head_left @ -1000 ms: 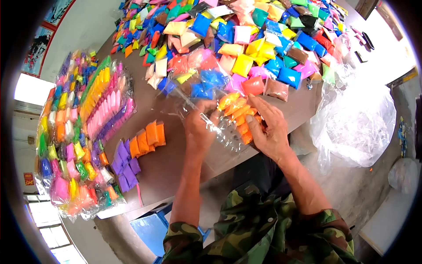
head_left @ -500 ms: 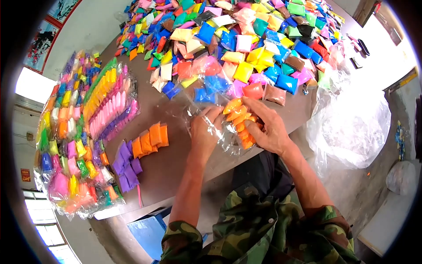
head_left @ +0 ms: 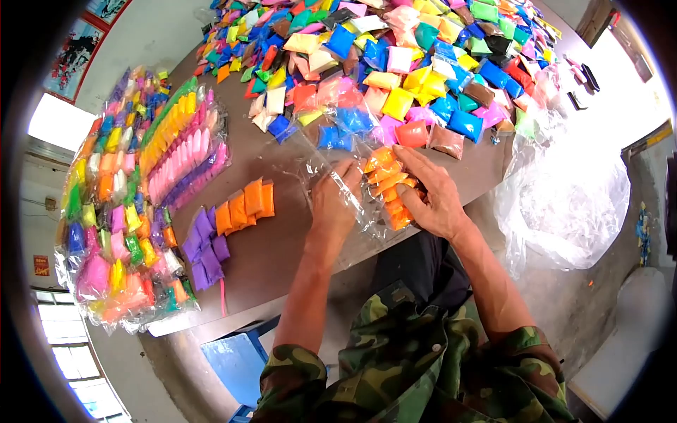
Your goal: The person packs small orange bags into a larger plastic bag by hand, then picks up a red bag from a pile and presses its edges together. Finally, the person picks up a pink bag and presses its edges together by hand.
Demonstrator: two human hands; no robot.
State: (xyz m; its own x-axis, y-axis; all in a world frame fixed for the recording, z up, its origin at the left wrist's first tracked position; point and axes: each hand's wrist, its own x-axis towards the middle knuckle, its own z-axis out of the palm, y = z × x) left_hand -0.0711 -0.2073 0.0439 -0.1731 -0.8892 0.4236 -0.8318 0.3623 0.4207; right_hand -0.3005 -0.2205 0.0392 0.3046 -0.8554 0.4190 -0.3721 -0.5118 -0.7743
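My left hand (head_left: 334, 201) is closed on the edge of a clear plastic bag (head_left: 315, 163), its fingertips partly hidden behind the film. A row of small orange packets (head_left: 384, 171) lies at the bag's mouth, partly covered by the film. Curled round the row from the right is my right hand (head_left: 438, 197), thumb and fingers pressing the packets together. Left of my hands, more orange packets (head_left: 245, 208) lie on the table beside a stack of purple packets (head_left: 205, 247).
A large heap of multicoloured packets (head_left: 395, 104) covers the far side of the brown table (head_left: 271, 261). Filled clear bags (head_left: 116, 233) are piled at the left. A big translucent bag (head_left: 564, 204) hangs at the right edge. A blue stool (head_left: 236, 363) stands below.
The view has shifted slightly. The orange packets sit a little flatter and further under the clear film, and my right hand still grips them. My left hand keeps hold of the bag.
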